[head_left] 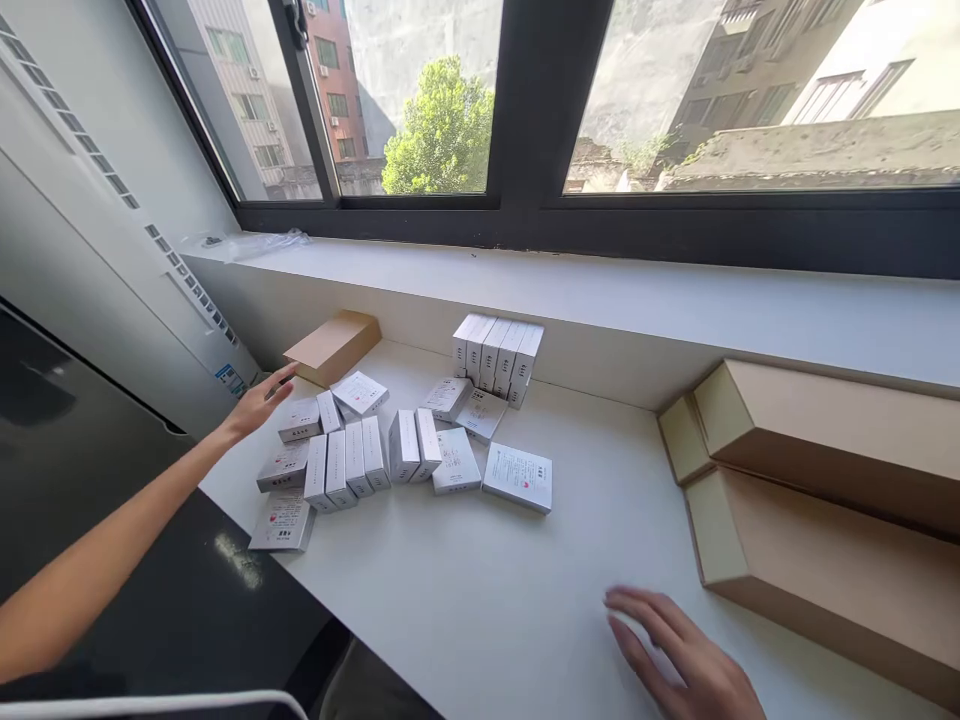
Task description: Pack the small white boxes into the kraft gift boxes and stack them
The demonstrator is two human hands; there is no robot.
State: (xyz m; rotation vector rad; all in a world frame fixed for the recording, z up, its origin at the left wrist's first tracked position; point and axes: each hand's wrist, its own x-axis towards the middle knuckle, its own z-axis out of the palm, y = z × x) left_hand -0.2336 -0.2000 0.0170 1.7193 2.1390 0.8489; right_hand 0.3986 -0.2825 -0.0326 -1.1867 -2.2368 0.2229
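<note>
Left hand (259, 406) spread, empty; brown box (339, 346) by fingertips, best gripped by sides; right hand (694, 662) loosely curled, empty

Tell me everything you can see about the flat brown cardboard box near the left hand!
The flat brown rectangular box looks like plain cardboard; no print or opening shows. It lies on the smooth white tabletop, back left, by the low white wall. The bare left hand is right by its left end; whether it touches, I can't tell.
</note>
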